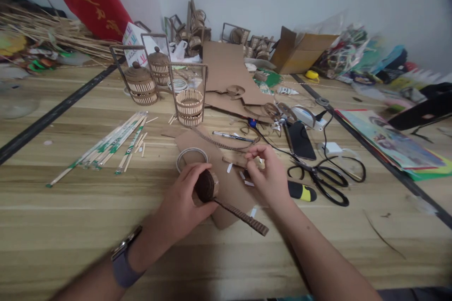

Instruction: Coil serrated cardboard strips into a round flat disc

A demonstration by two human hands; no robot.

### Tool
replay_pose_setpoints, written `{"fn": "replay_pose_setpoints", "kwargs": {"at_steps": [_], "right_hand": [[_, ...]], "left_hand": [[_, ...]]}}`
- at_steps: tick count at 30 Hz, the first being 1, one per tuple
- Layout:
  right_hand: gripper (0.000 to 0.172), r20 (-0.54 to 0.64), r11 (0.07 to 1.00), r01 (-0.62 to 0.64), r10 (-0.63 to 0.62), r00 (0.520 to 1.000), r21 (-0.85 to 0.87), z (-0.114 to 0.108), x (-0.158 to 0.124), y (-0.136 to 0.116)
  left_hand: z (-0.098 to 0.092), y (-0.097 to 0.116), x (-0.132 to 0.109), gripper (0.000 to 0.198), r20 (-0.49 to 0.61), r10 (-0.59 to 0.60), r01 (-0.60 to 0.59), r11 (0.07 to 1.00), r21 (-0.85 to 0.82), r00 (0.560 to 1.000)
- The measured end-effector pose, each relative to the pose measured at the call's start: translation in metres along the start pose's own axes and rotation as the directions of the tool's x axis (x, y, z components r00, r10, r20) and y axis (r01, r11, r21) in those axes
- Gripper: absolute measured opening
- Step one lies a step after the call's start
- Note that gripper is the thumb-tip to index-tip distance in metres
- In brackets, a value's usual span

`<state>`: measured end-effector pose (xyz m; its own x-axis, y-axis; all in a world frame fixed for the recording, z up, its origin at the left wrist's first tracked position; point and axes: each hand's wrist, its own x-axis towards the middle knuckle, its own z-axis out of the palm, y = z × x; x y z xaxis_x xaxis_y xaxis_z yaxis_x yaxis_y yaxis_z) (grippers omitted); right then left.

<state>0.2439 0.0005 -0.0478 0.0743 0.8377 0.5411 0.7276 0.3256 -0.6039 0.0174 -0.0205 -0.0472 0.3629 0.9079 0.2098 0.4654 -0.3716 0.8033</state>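
Observation:
My left hand is closed around a small round coil of brown corrugated cardboard strip. The coil's loose tail sticks out to the lower right. My right hand is raised to the right of the coil, fingertips pinched together; what they hold, if anything, I cannot make out. Under both hands lies a cardboard sheet, with small white paper pieces on it. A roll of tape lies just beyond my left hand. A yellow-and-black utility knife is partly hidden by my right hand.
Black scissors, a phone and cables are on the right. A pen lies ahead. Packaged wooden sticks lie left. Small lidded buckets and an unlidded bucket stand behind, with a cardboard box farther back.

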Motion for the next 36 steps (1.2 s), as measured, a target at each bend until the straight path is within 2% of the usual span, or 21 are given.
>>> {"fn": "replay_pose_setpoints", "kwargs": {"at_steps": [4,8,11,14,16,19,22,25,30,36], "right_hand": [[0.011,-0.009,1.0,-0.013,0.013,1.0,-0.002,-0.002,0.0,-0.001],[0.011,0.034,0.99,0.139,-0.14,0.99,0.039,-0.006,-0.002,-0.012],[0.02,0.164,0.937,0.283,-0.318,0.934,0.205,-0.011,-0.002,-0.023],[0.02,0.235,0.874,0.303,-0.408,0.882,0.379,-0.016,-0.003,-0.03],[0.022,0.234,0.847,0.264,-0.403,0.885,0.461,-0.018,-0.005,-0.032],[0.024,0.221,0.82,0.174,-0.34,0.914,0.545,-0.02,-0.009,-0.033],[0.015,0.187,0.792,0.109,-0.273,0.944,0.601,-0.022,-0.01,-0.035],[0.011,0.152,0.782,0.105,-0.249,0.957,0.615,-0.024,-0.007,-0.037],[0.014,0.126,0.797,0.089,-0.203,0.971,0.598,-0.025,-0.003,-0.039],[0.022,0.14,0.826,-0.001,-0.094,0.986,0.563,-0.019,-0.003,-0.035]], "left_hand": [[0.0,0.0,0.0,0.063,-0.004,-0.012,0.012,1.0,-0.002,1.0],[-0.001,-0.001,0.001,0.061,-0.031,-0.009,0.009,1.0,-0.009,0.999],[-0.002,-0.003,0.003,0.061,-0.058,-0.016,0.015,1.0,-0.021,0.998],[-0.003,-0.006,0.005,0.06,-0.081,-0.038,0.036,0.999,-0.032,0.996],[-0.003,-0.008,0.007,0.057,-0.093,-0.054,0.051,0.998,-0.037,0.994],[-0.002,-0.01,0.008,0.053,-0.1,-0.083,0.077,0.995,-0.063,0.992],[-0.001,-0.013,0.008,0.054,-0.101,-0.099,0.091,0.992,-0.085,0.99],[-0.001,-0.013,0.008,0.055,-0.092,-0.103,0.098,0.994,-0.054,0.99],[-0.003,-0.01,0.008,0.056,-0.039,-0.011,0.012,0.999,0.046,0.999],[-0.001,-0.007,0.006,0.06,0.067,0.054,-0.058,0.996,0.066,0.996]]}}
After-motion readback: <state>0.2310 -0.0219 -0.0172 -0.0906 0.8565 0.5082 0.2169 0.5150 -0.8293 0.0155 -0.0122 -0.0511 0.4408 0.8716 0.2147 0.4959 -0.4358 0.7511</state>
